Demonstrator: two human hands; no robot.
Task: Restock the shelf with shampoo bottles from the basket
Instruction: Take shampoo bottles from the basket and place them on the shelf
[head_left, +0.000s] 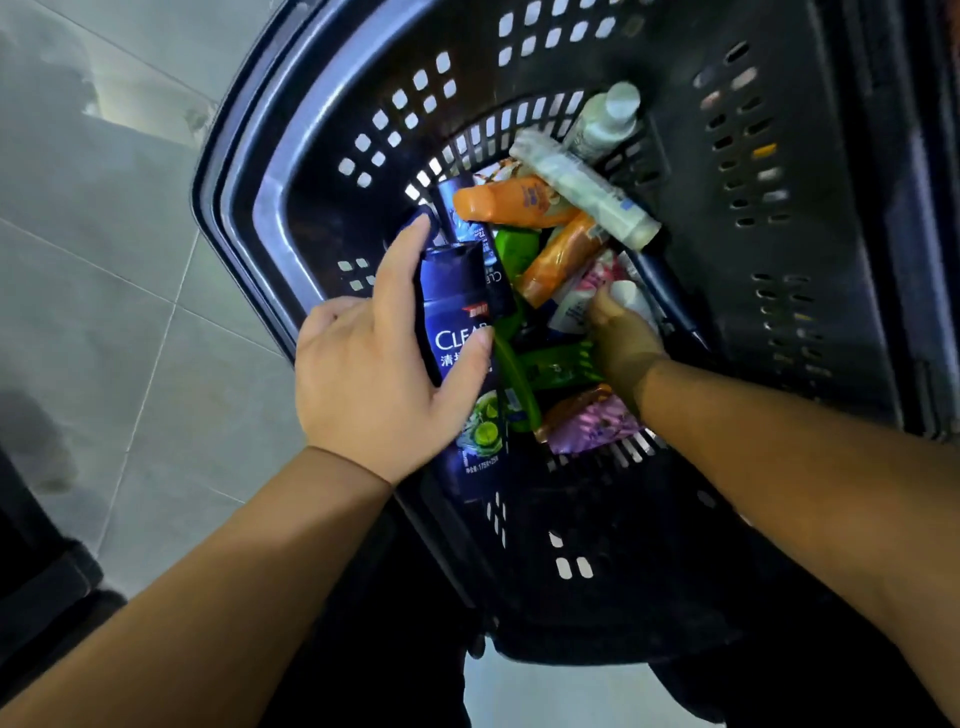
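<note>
A dark plastic basket (322, 135) with perforated walls fills the view from above. Inside lie several shampoo bottles: two orange ones (511, 202), green ones (545, 366), a pink-purple one (592, 423), white ones (602, 122) and a second dark blue one (465, 218). My left hand (374, 374) is wrapped around a dark blue Clear bottle (452, 306) at the basket's left side. Deeper in the basket, my right hand (626, 343) has its fingers closed on a white and pink bottle (584, 291). No shelf is in view.
Grey floor tiles (104, 260) lie to the left of the basket. A dark object (47, 587) sits at the lower left edge. The basket's right wall (779, 234) rises high and dark beside my right arm.
</note>
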